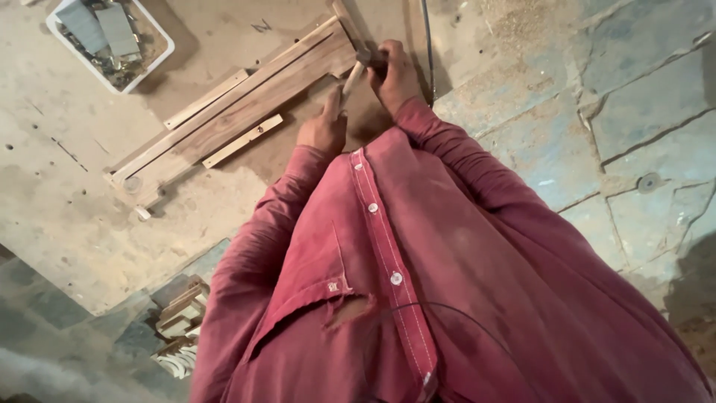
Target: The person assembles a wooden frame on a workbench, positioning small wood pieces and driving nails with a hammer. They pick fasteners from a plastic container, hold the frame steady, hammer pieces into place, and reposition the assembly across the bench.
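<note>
A white tray (110, 45), well left of the hands, is filled with grey blocks and small bits. The right hand (393, 75) is clenched on a hammer (356, 73); the left hand (323, 128) is pressed—fingers out—on the plank (246, 112), which runs diagonally from the hands leftward across the table (52, 201).

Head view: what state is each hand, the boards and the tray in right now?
Right hand: closed around a hammer.
Left hand: resting by the long board, fingers extended.
Long board: flat on the workbench, thin strips alongside.
White tray: open, holding small hardware.
</note>
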